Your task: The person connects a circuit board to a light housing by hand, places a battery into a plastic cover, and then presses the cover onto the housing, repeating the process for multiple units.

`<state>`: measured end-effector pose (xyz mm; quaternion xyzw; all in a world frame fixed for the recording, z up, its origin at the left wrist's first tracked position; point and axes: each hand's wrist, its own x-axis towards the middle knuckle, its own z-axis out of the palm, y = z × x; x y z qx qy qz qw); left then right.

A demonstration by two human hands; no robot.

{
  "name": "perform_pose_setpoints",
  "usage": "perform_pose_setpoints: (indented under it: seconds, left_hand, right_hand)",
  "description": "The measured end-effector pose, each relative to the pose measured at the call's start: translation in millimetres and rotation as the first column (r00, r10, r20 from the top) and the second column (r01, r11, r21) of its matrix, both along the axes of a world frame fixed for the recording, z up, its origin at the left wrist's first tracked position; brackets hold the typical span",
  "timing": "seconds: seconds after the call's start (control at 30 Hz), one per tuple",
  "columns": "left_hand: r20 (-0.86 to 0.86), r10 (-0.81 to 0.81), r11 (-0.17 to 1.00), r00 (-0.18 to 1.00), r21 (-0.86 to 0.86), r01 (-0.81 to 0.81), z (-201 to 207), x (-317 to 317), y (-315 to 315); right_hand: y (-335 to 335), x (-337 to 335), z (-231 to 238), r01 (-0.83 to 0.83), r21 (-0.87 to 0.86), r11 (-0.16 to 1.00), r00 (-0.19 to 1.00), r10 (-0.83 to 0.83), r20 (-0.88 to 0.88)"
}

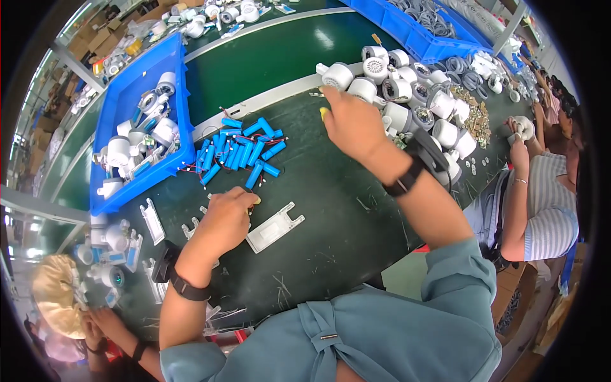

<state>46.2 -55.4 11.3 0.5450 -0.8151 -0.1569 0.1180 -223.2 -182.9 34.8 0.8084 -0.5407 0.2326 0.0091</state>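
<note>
My left hand (pixel 228 218) is low over the dark green table, its fingers curled together and pointing away from me. Whatever they may hold is hidden. Just beyond its fingertips lies a loose heap of blue cylindrical batteries (pixel 237 155) with thin red and black wires. A flat white plastic bracket (pixel 275 228) with two prongs rests to the right of this hand. My right hand (pixel 356 124) reaches forward, thumb and index finger apart, with yellow at the thumb tip. Its fingers are beside a pile of white round housings (pixel 396 118), close to the nearest housing (pixel 337 76).
A blue bin (pixel 186 127) holding white assemblies stands at left. Another blue bin (pixel 407 39) with grey rings is at far right. More white brackets (pixel 152 221) lie left of my left hand. Small brown boards (pixel 471 114) sit right. Co-workers work at both sides.
</note>
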Motion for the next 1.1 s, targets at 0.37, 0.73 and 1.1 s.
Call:
perform_pose_setpoints:
  seconds: [0.37,0.73,1.1]
  left_hand:
    - [0.033,-0.090,0.990,0.995,-0.107,0.094,-22,4,-21]
    - [0.132,-0.220,0.917,0.967,-0.309,0.251,-23,4,-23]
    - [-0.107,-0.190,0.975,0.976,0.098,0.201,1,24,-23]
  right_hand:
    - [-42,12,-35,-0.059,0.125,0.990,0.988,0.076,-0.135]
    - [74,-59,-39,-0.356,0.595,0.721,0.603,-0.310,0.735]
    - [157,-48,-35,-0.622,0.694,0.364,0.434,-0.578,0.692]
